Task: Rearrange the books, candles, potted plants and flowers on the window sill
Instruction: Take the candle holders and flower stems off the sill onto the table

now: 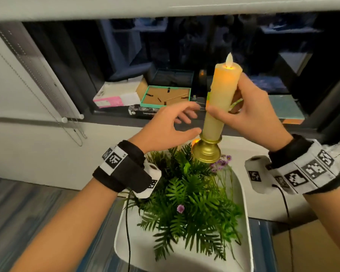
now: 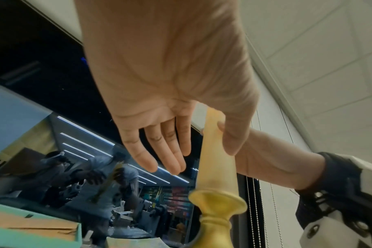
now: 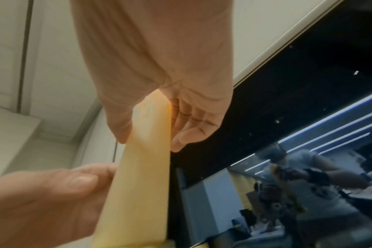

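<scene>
Above the fern, right hand fingers clasp the candle; left hand fingers spread loose.

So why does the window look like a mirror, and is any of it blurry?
Head view: dark window glass, glowing candle sharp. Left wrist view: glass reflects ceiling lights and the person; gold base blurred. Right wrist view: left hand smeared.
</scene>
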A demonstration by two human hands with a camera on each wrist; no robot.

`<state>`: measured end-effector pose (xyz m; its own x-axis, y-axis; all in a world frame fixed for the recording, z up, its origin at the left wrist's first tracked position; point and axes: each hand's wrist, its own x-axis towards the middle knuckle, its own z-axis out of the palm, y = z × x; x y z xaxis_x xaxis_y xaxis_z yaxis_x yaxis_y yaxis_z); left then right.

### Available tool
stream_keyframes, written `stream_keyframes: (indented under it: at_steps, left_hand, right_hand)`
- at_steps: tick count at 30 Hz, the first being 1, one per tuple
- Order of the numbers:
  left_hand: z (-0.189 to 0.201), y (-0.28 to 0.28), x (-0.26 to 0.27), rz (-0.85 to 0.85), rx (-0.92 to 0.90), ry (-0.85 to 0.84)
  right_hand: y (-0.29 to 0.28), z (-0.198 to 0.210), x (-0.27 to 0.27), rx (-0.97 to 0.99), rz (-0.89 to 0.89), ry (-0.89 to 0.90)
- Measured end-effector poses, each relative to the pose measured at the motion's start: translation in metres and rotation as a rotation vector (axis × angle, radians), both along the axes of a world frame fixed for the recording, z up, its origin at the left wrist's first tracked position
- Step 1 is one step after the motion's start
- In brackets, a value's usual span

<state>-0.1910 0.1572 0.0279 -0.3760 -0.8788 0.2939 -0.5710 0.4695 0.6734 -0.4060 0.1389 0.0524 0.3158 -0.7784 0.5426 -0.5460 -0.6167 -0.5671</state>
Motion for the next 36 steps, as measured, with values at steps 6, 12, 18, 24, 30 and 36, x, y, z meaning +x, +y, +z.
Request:
stream_keyframes:
  at_steps: [6, 12, 18, 24, 30, 36]
  left_hand:
    - [-0.019, 0.055, 0.041, -0.008, 0.108, 0.091]
    - [-0.045, 0.109, 0.110, 0.087, 0.221, 0.081]
    - [-0.073, 0.146, 0.164, 0.140, 0.322, 0.043]
    - [-0.137, 0.142, 0.165, 0.138, 0.455, -0.052]
    - [-0.186, 0.137, 0.150, 0.121, 0.485, -0.114]
    - [-0.199, 0.135, 0.137, 0.099, 0.436, -0.084]
  right_hand:
    - [0.046, -0.014, 0.072, 0.173, 0.230, -0.042]
    - [0.085, -0.027, 0.139, 0.241, 0.389, 0.012]
    - [0.115, -0.045, 0.193, 0.255, 0.485, 0.029]
    - [0.119, -0.095, 0.207, 0.322, 0.440, 0.370]
    - [0.122, -0.132, 0.203, 0.457, 0.319, 0.641]
    - [0.127, -0.143, 0.200, 0.492, 0.231, 0.754]
